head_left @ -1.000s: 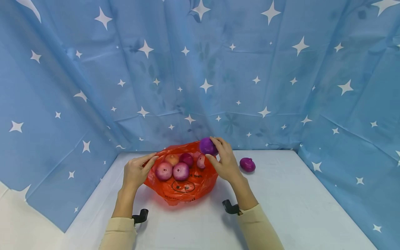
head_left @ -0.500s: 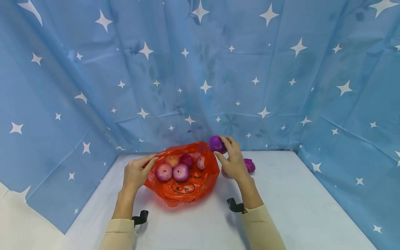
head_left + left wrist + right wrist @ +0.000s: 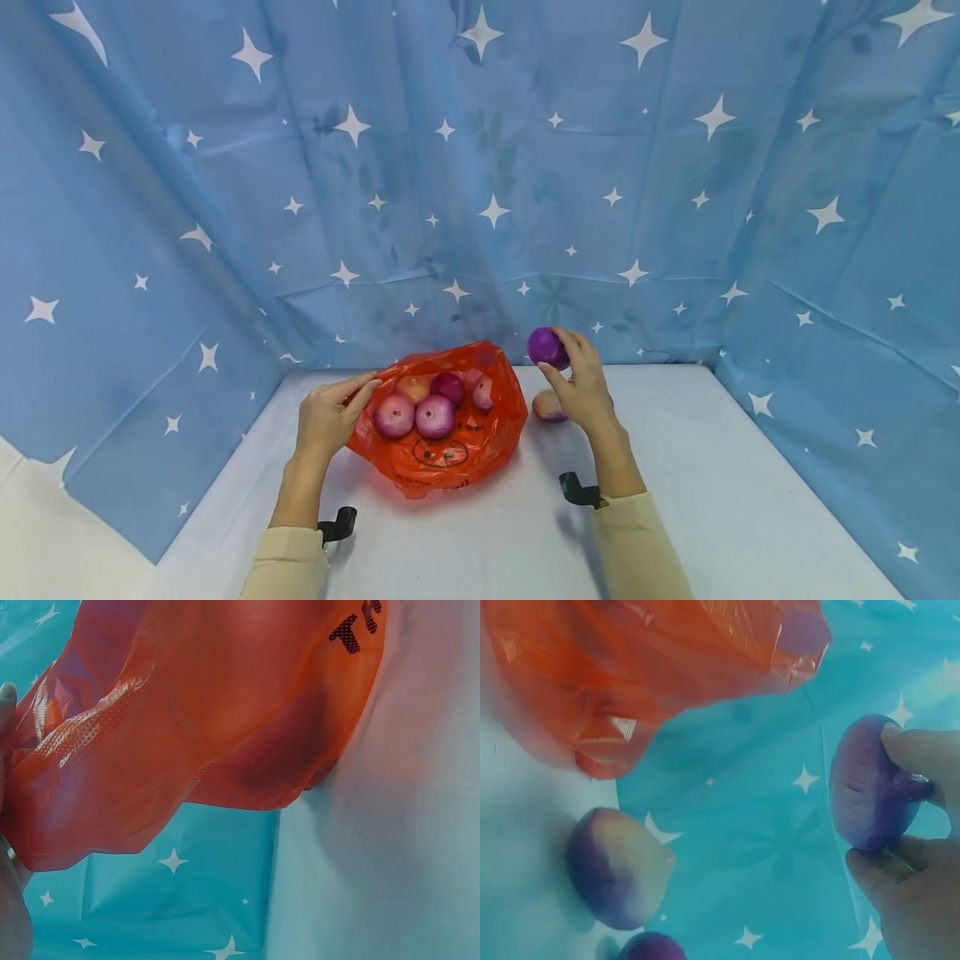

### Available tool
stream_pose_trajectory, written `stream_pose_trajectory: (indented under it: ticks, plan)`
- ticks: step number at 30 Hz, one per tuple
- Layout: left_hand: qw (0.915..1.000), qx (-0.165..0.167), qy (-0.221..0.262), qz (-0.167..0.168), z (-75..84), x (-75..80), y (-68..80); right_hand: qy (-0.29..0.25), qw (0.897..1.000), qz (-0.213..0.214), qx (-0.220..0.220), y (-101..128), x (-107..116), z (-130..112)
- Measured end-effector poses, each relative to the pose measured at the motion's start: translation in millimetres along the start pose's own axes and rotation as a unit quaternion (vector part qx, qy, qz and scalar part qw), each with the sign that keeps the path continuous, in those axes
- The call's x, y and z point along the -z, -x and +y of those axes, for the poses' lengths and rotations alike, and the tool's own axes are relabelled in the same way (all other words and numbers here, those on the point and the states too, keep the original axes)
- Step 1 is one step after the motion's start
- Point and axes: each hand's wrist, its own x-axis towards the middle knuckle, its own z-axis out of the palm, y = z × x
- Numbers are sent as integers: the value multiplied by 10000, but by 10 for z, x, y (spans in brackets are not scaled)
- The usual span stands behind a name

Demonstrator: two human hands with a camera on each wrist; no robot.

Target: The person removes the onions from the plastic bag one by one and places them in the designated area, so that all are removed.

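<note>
Your right hand (image 3: 583, 387) pinches a purple onion (image 3: 547, 347) between thumb and fingertips — your left hand (image 3: 324, 419) grips the orange bag (image 3: 450, 442)'s rim.

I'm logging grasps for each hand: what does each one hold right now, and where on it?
The right hand grips a purple onion by its rounded sides, fingertips and thumb. The left hand pinches the orange plastic bag at its left rim.

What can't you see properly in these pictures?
- Head view: the right hand covers most of the onions lying on the table.
- Head view: the bag print is too small to read.
- Left wrist view: the bag fills the frame; the left hand is cut off by the edge.
</note>
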Motion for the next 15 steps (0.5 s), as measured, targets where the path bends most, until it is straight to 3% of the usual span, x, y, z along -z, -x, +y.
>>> stream_pose_trajectory:
  ticks: [15]
  plan:
    - [10000, -35, -41, -5, -9, 4, -6, 135, 9989, 33, -455, 45, 126, 245]
